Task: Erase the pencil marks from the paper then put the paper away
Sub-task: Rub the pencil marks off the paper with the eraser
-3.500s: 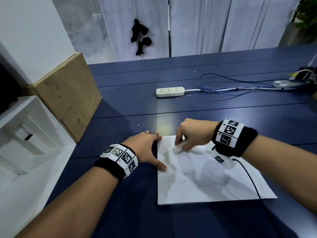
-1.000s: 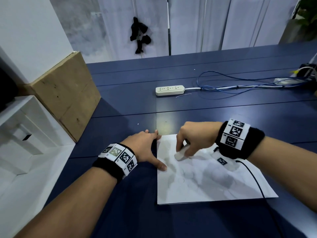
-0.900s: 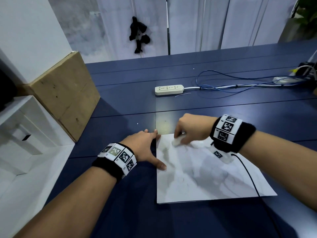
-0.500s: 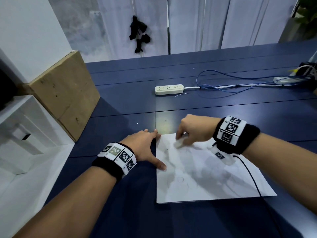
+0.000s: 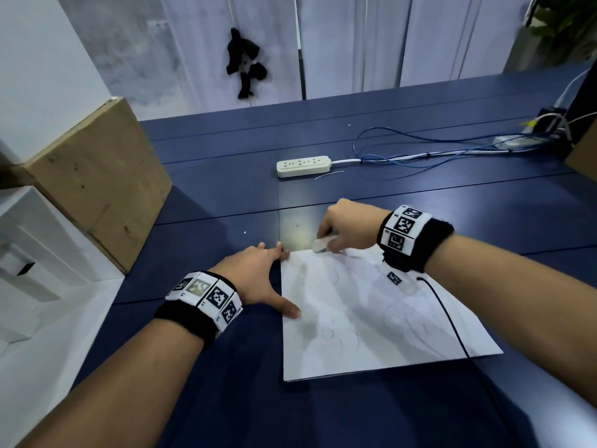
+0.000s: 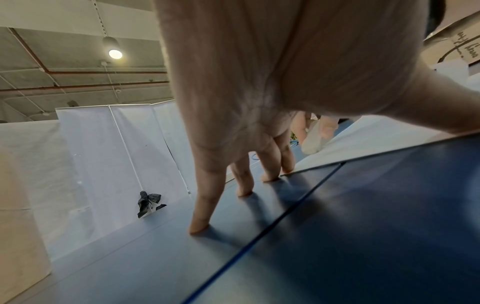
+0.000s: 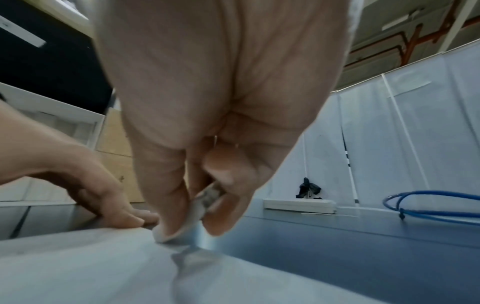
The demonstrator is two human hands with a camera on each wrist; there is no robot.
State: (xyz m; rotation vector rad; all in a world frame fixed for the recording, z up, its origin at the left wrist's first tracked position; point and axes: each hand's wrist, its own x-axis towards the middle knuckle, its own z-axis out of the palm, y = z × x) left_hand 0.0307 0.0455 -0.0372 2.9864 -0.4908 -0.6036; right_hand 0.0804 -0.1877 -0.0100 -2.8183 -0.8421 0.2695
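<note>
In the head view I see my right hand (image 5: 347, 226) just above the middle of the frame, knuckles up and fingers curled down, pinching a small white eraser (image 5: 321, 245) between thumb and fingertips. The eraser's lower end presses on the top edge of the paper (image 5: 371, 321), near its upper left corner. In the right wrist view the eraser (image 7: 193, 211) sits low at centre, squeezed by the thumb on the left and the curled fingers (image 7: 228, 197) on the right, its tip right at the paper's (image 7: 85, 265) far edge where the blue tabletop (image 7: 363, 246) begins.

My left hand (image 5: 258, 279) lies flat and spread, left of the paper in the head view. Its thumb stretches out to the lower right and rests on the paper's left edge; the fingertips point to the upper right, reaching the sheet's top left corner. The left wrist view shows the straight fingers (image 6: 207, 197) planted tip-down on the tabletop (image 6: 363, 236), the farthest one touching the paper's (image 6: 376, 135) corner, the thumb running off to the right along the sheet. Both forearms come in from the bottom corners of the head view, each with a black wristband.

The paper lies flat on the tabletop at lower centre, with faint grey marks across it. A white power strip (image 5: 303, 165) lies well beyond it, in the upper middle.
</note>
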